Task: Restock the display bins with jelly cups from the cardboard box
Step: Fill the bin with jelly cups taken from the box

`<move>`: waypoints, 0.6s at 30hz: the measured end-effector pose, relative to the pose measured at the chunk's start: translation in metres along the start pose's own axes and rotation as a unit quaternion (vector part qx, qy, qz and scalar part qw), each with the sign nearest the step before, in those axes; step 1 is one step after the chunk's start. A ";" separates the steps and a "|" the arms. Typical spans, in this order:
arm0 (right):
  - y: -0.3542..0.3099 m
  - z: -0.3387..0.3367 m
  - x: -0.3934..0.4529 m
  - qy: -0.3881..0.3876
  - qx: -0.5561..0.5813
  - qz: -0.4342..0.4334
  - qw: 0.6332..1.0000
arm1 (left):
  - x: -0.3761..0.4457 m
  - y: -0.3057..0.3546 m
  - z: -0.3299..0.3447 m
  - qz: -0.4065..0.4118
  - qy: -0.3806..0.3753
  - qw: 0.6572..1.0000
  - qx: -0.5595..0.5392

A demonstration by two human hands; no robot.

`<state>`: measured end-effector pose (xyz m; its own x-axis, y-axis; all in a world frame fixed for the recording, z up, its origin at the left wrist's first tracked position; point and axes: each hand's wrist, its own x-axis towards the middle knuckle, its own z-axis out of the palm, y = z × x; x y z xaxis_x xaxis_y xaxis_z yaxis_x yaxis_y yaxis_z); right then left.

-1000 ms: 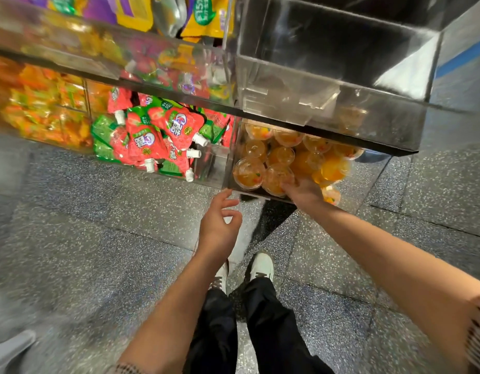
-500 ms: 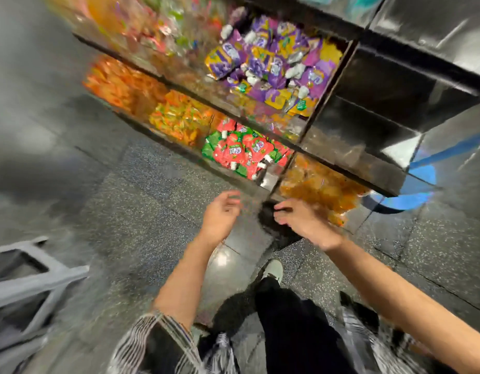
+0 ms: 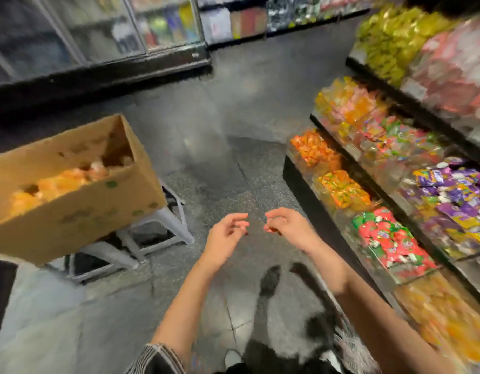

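- Display bins [image 3: 389, 201], right: we see tiered shelves of bright packets, with orange jelly cups [image 3: 446, 319] in the nearest bin.
- Cardboard box [image 3: 71, 184], left: it sits open on a grey stool [image 3: 155, 230] and holds more orange cups.
- Left hand [image 3: 225, 238] and right hand [image 3: 290, 225]: our fingers are loosely curled over the floor; the blur hides whether they grasp anything.
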<state>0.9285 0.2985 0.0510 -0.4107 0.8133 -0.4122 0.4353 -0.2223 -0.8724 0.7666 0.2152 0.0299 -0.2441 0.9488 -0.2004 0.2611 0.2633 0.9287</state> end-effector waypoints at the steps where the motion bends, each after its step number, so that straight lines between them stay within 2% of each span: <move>1: -0.020 0.024 0.004 -0.015 -0.015 -0.018 1.000 | -0.008 -0.003 -0.029 0.007 0.022 1.000 -0.001; 5: -0.087 0.116 0.021 -0.079 -0.078 -0.088 0.990 | -0.038 -0.024 -0.136 0.007 0.112 0.994 -0.014; 9: -0.139 0.197 0.043 -0.140 -0.170 -0.156 0.963 | -0.060 -0.049 -0.222 0.001 0.194 0.981 -0.007; 14: -0.189 0.278 0.082 -0.205 -0.251 -0.194 0.926 | -0.067 -0.081 -0.306 -0.047 0.242 0.969 0.011; 18: -0.229 0.345 0.127 -0.258 -0.254 -0.202 0.910 | -0.056 -0.107 -0.372 -0.079 0.260 0.962 0.012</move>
<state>0.5004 0.2668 0.1077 -0.8840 0.3831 -0.2679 0.4254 0.4216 -0.8008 0.4045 0.0693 0.0574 -0.7149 0.6829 -0.1503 0.2020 0.4075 0.8906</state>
